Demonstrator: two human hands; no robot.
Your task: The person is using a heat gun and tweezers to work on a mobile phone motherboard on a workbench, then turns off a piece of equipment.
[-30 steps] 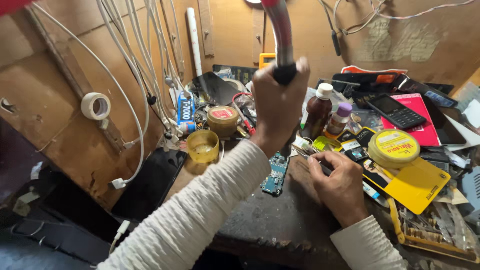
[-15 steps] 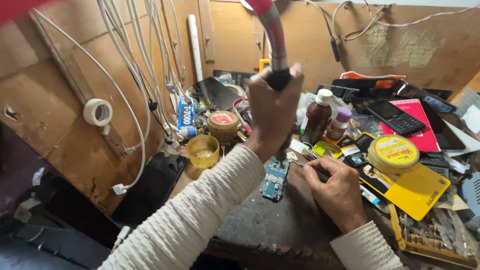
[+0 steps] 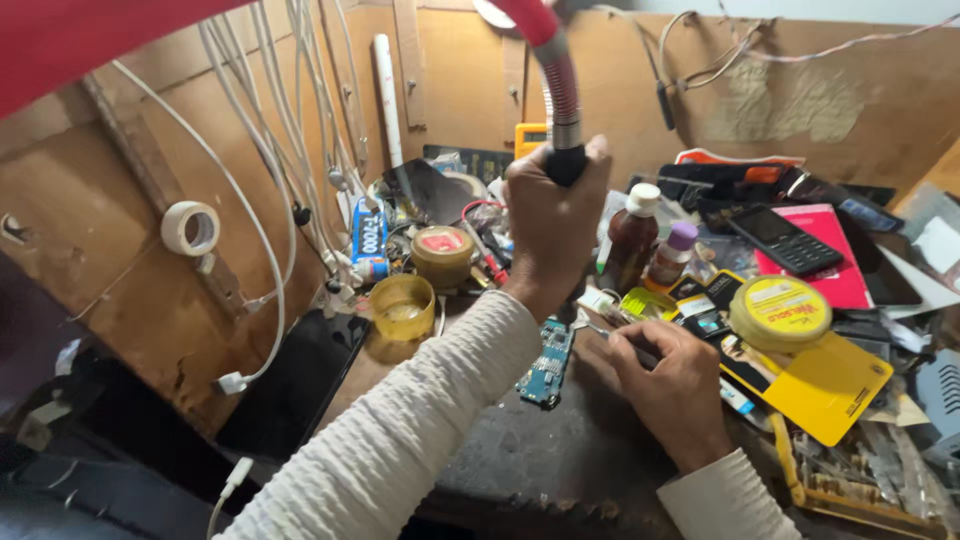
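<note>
A roll of white tape (image 3: pixel 190 227) hangs on my brown board wall, white cables (image 3: pixel 262 200) drooping beside it. Near an open yellow glass jar (image 3: pixel 402 307) stands a red-lidded tin (image 3: pixel 442 254). A black keypad phone (image 3: pixel 783 239) lies on a red booklet (image 3: pixel 838 283), above a round yellow tin (image 3: pixel 780 312).

Warm even light, sharp centre, wide-angle bending at edges.

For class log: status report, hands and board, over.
Left hand grips lamp neck. Right hand holds tool beside circuit board. Bottles crowd close.
</note>
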